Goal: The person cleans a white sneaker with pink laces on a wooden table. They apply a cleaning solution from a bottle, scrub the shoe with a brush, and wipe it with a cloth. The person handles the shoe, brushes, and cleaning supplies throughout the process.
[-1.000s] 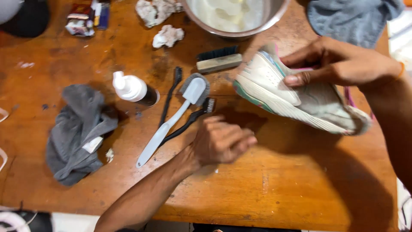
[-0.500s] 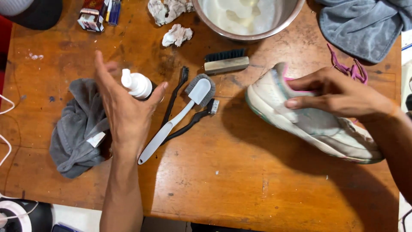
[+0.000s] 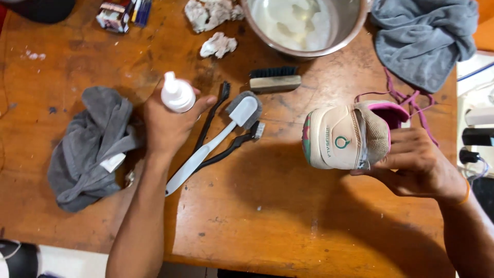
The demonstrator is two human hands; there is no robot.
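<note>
A worn wooden counter carries everything. At the far edge stands a metal bowl of cloudy water, with a grey towel to its right and crumpled white wads to its left. Just near of the bowl lies a wooden block brush. A white long-handled brush crosses two black brushes. A grey cloth lies bunched at the left. Pink laces trail at right.

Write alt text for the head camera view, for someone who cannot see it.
Seen from above, a person's left hand grips a white pump bottle while the right hand holds a beige and pink sneaker heel-first over a worn wooden table. Between them lie a white brush and black brushes; a grey cloth lies left, a metal bowl at top.
</note>
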